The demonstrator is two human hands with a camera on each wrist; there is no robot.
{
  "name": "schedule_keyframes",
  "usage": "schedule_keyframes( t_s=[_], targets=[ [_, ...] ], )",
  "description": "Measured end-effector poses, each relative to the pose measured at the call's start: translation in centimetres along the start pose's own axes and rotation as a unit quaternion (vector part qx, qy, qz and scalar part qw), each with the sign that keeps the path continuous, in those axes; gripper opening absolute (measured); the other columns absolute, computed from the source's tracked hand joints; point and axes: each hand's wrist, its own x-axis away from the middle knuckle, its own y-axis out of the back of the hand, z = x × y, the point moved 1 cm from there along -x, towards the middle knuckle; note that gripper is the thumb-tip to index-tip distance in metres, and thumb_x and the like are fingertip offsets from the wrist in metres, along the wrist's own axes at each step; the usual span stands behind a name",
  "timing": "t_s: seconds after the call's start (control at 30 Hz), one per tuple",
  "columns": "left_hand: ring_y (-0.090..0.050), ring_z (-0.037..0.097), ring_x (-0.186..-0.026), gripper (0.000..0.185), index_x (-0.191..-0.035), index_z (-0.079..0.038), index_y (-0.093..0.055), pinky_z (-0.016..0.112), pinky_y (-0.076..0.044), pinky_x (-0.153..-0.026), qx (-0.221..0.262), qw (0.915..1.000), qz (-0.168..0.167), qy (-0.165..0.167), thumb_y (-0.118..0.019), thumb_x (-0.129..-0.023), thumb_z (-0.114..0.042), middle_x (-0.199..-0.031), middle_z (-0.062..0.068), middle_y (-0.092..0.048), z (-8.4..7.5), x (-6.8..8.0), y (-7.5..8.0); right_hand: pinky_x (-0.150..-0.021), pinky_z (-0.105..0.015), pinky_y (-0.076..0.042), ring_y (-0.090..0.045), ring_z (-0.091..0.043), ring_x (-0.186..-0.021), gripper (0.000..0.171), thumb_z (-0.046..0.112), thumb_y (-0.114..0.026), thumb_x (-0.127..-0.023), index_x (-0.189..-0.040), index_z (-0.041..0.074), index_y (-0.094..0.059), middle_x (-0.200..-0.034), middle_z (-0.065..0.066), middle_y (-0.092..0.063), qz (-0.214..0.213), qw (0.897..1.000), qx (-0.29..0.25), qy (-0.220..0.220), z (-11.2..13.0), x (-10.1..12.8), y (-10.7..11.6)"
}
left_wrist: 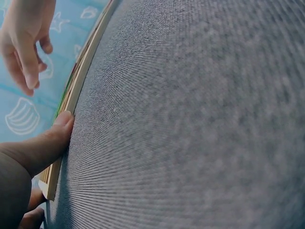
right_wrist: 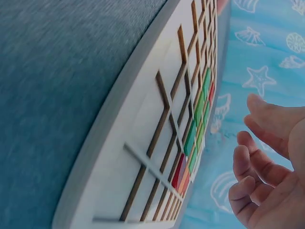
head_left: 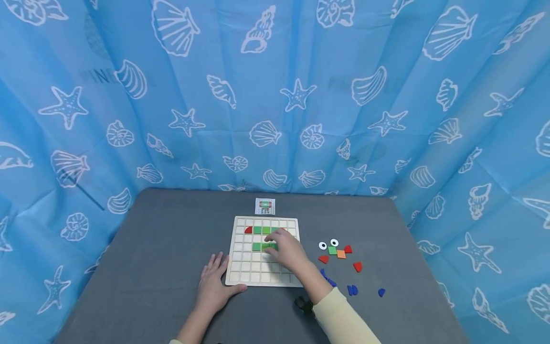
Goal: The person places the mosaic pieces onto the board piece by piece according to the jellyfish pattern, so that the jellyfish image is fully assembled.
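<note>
A pale wooden grid board (head_left: 241, 271) lies on the grey table. A row of green squares (head_left: 257, 230) with a red quarter-round piece (head_left: 248, 230) at its left end fills part of an upper row. Lower down sits a second row of green squares (head_left: 256, 247), partly covered by my right hand (head_left: 289, 251). That hand hovers over the board with fingers loosely bent, and the right wrist view shows nothing between them. My left hand (head_left: 213, 286) is at the board's near left corner, its thumb (left_wrist: 55, 136) against the front edge and its fingers spread along the left side.
A small picture card (head_left: 265, 206) lies behind the board. To the right are white eye discs (head_left: 334, 242), an orange square (head_left: 341, 254), a loose green square (head_left: 332, 250), red pieces (head_left: 358, 266) and several blue pieces (head_left: 352, 290). A black object (head_left: 303, 304) is beside the right wrist.
</note>
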Motion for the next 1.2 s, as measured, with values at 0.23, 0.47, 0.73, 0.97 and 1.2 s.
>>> schedule_keyframes(
  t_s=[0.23,0.47,0.73,0.97,1.2],
  targets=[
    [-0.023,0.044,-0.152,0.116,-0.150,0.000,-0.046,0.062,-0.022,-0.121,-0.004,1.0000,-0.003,-0.004,-0.086,-0.062,-0.063,-0.159,0.024,-0.036,-0.1,0.2,0.2,-0.074,-0.038,-0.055,-0.062,-0.017,-0.088,0.027,0.025,-0.080,-0.088,-0.112,0.013,-0.076,-0.110,-0.003,-0.068,-0.034,0.999,-0.009,-0.030,-1.0,1.1,0.9],
    [-0.023,0.043,-0.152,0.116,-0.151,0.000,-0.045,0.061,-0.022,-0.122,-0.001,1.0000,0.001,0.002,-0.086,-0.063,-0.063,-0.160,0.023,-0.035,-0.2,0.3,0.1,-0.063,-0.028,-0.050,-0.059,-0.012,-0.078,0.031,0.024,-0.081,-0.087,-0.112,0.010,-0.071,-0.103,-0.004,-0.068,-0.067,0.991,-0.045,-0.103,-2.5,2.8,1.4],
    [-0.021,0.043,-0.153,0.118,-0.152,-0.001,-0.043,0.061,-0.020,-0.122,-0.007,0.9999,0.004,0.009,-0.084,-0.063,-0.066,-0.161,0.023,-0.034,-0.1,0.4,0.2,-0.067,-0.033,-0.055,-0.062,-0.015,-0.078,0.031,0.024,-0.081,-0.087,-0.110,0.006,-0.071,-0.095,-0.006,-0.067,-0.085,0.985,-0.037,-0.144,-4.5,4.5,1.8],
    [-0.021,0.043,-0.153,0.118,-0.152,-0.002,-0.043,0.061,-0.020,-0.122,-0.008,0.9999,0.005,0.007,-0.084,-0.062,-0.067,-0.161,0.023,-0.034,-0.1,0.2,0.2,-0.059,-0.033,-0.052,-0.061,-0.015,-0.071,0.041,0.029,-0.081,-0.087,-0.118,0.006,-0.066,-0.091,-0.005,-0.067,-0.099,0.975,-0.009,-0.198,-6.7,5.6,2.4],
    [-0.021,0.043,-0.153,0.119,-0.152,-0.002,-0.043,0.061,-0.020,-0.122,-0.004,0.9999,0.005,0.008,-0.083,-0.062,-0.068,-0.161,0.023,-0.033,0.0,0.2,0.1,-0.045,-0.037,-0.043,-0.058,-0.025,-0.056,0.051,0.044,-0.079,-0.085,-0.101,-0.001,-0.062,-0.069,-0.012,-0.060,-0.078,0.952,0.074,-0.288,-8.2,6.5,3.1]
  ],
)
